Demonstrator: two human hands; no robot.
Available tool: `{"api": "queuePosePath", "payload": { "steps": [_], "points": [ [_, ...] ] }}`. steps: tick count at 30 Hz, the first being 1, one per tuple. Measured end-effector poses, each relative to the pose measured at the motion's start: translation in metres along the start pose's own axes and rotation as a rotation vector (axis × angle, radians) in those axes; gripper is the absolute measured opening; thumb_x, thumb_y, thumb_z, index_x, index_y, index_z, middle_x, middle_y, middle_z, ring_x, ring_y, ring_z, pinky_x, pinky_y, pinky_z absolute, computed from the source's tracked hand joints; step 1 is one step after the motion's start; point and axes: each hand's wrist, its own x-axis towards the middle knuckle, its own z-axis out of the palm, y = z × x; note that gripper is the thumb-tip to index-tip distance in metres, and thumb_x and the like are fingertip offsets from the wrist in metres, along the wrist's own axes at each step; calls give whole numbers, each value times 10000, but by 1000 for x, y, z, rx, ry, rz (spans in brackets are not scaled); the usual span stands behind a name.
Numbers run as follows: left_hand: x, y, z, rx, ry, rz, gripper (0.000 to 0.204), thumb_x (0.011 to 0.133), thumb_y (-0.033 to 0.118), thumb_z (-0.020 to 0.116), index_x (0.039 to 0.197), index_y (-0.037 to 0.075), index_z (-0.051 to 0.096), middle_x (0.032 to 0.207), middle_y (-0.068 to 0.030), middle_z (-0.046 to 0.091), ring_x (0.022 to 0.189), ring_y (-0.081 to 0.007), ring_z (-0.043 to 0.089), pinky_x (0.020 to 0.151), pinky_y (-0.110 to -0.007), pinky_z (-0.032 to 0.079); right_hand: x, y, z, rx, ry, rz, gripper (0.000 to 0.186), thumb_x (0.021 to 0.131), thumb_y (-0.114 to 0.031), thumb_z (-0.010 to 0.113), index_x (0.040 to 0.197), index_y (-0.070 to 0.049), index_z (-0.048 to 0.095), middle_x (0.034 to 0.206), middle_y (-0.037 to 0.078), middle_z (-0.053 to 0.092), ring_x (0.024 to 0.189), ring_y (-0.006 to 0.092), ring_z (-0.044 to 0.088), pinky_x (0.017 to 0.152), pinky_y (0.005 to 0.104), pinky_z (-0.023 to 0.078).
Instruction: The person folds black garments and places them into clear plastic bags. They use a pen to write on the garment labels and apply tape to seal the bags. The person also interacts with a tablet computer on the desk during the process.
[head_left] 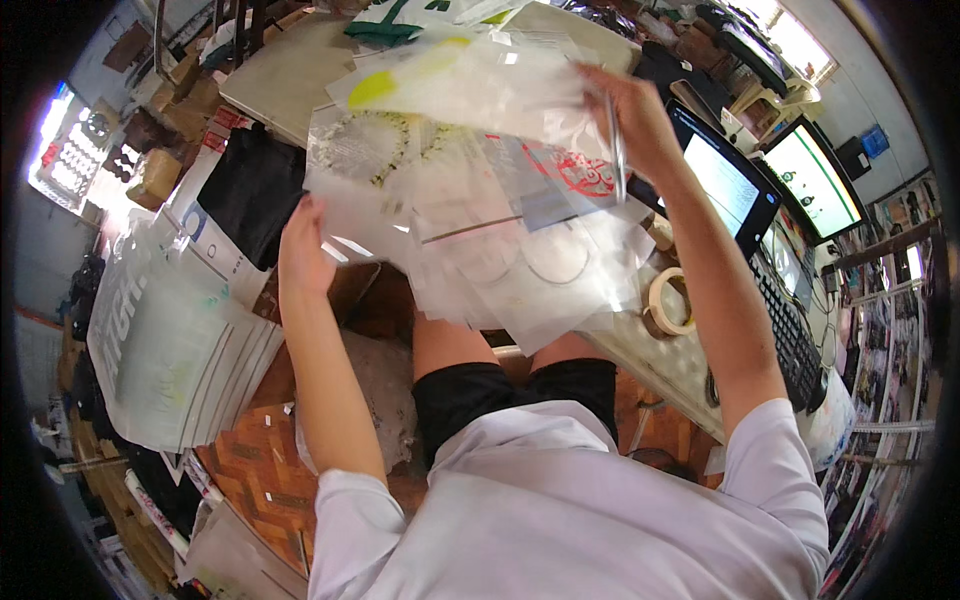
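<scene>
My left hand (306, 250) pinches the corner of a translucent plastic sheet (362, 222) at the near left side of the table. My right hand (636, 120) grips the far right edge of a lifted translucent sheet (490, 88), which is smeared by motion. A slim silver metal tool (617, 160) is also in my right hand; its exact kind is unclear. Below the lifted sheet lie several overlapping clear sheets (520, 265), spread over the table's front edge above my lap. A sheet with a red print (572, 168) shows among them.
A roll of tape (656, 306) lies at the right table edge. Beyond are a tablet screen (722, 180), a monitor (815, 180) and a black keyboard (785, 330). Black cloth (252, 195) lies at left, above stacked clear sheets (185, 360). A green-and-white item (390, 22) is at the back.
</scene>
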Motion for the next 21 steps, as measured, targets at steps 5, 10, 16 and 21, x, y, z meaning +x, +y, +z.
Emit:
{"api": "queuePosePath", "payload": {
  "steps": [5,10,16,21],
  "points": [
    [71,42,99,88,-246,145,255,925,89,508,1168,14,525,1149,-106,610,1021,-218,625,923,-344,497,40,71,-58,295,179,181,404,882,-124,577,1273,-24,554,1052,101,657,884,173,617,747,326,520],
    [34,73,129,174,-295,404,286,907,48,501,1190,8,516,1144,-114,619,1005,-225,635,893,-331,514,38,67,-115,378,399,131,426,909,-229,579,1272,-19,504,985,95,584,826,172,595,682,318,529],
    [86,-44,17,835,265,220,194,842,150,595,953,11,672,912,-116,685,870,-225,642,779,-310,481,34,68,-130,226,422,107,311,927,-232,559,1153,-19,567,945,72,600,794,142,601,659,279,521],
    [95,-60,-8,1197,305,16,259,775,284,661,888,51,678,892,-125,684,840,-259,645,765,-352,482,48,67,-115,-56,414,37,443,900,-211,590,1296,-15,545,1136,171,638,1006,193,600,899,305,459]
  ]
}}
